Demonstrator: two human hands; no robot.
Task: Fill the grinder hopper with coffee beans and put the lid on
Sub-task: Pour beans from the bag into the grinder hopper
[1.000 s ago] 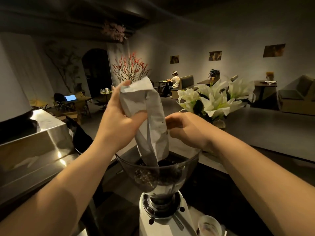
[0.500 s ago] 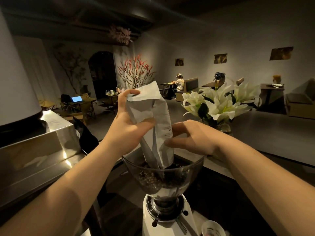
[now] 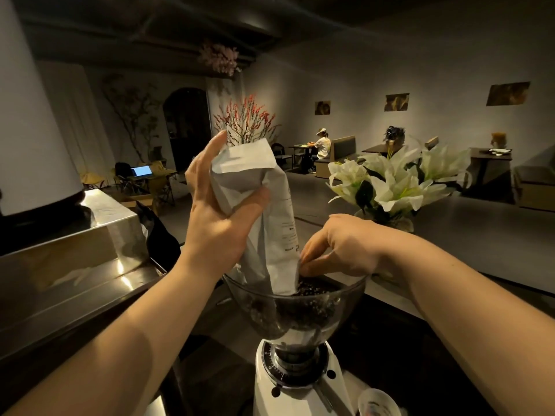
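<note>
Since a moment ago, raised higher and stood more upright: white coffee bag (image 3: 258,205), mouth down in the grinder hopper (image 3: 292,309). Left hand (image 3: 222,211) now looser on the upper bag, thumb pressing, forefinger straightened past its top. Below and right, right hand (image 3: 336,250) pinching the bag's lower edge just above the coffee beans (image 3: 312,291), heaped near the rim. Best shaken gently, mouth kept inside the rim. No lid in sight.
</note>
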